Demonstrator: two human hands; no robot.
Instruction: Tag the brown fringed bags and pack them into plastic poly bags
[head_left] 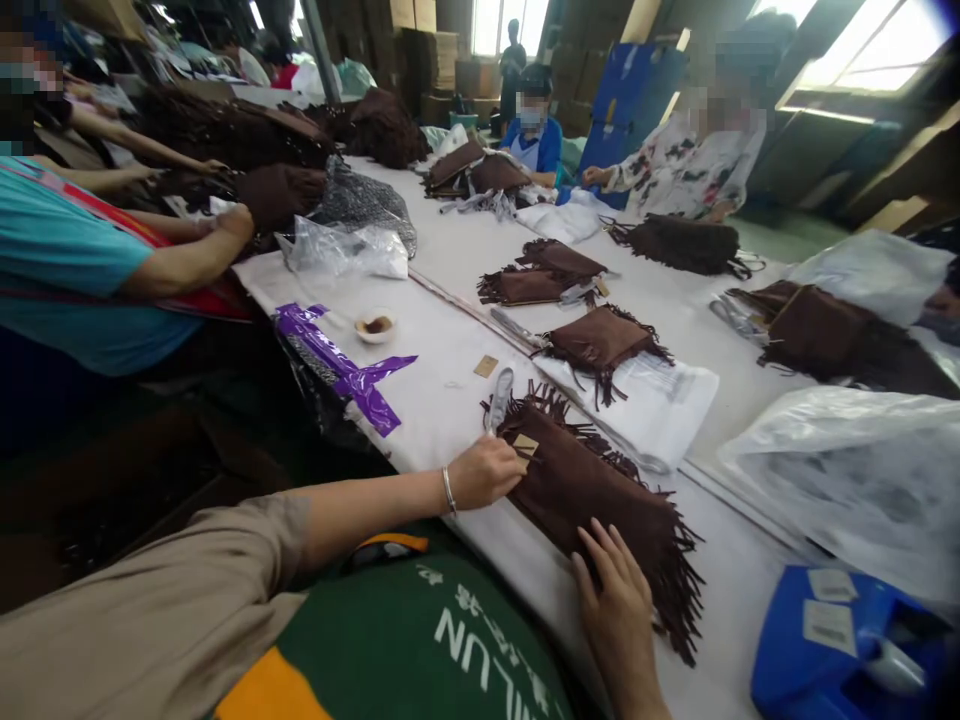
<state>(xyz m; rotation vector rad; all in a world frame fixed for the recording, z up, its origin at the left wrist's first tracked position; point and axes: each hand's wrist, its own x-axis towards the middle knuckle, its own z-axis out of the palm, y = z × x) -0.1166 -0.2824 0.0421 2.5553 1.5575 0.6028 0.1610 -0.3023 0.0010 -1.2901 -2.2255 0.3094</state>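
Note:
A dark brown fringed piece (pixel 592 480), seemingly a suede-like bag, lies flat on the white table in front of me. My left hand (pixel 486 474), with a bracelet at its wrist, is closed at the piece's left end, its fingertips pinching at a small tan hang tag (pixel 525 447). Just beyond those knuckles a clear, greyish strip (pixel 500 398) sticks up; whether the hand grips it is hidden. Fingers stretched and slightly spread, my right hand (pixel 615 590) rests on the near edge of the brown piece.
Beyond lie another fringed brown piece (pixel 606 340) on white plastic, a loose tan tag (pixel 486 366) and a small white dish (pixel 375 326). Purple tape (pixel 337 360) covers the left table edge. A blue tape dispenser (pixel 840 640) stands at right. Co-workers handle brown pieces around the table.

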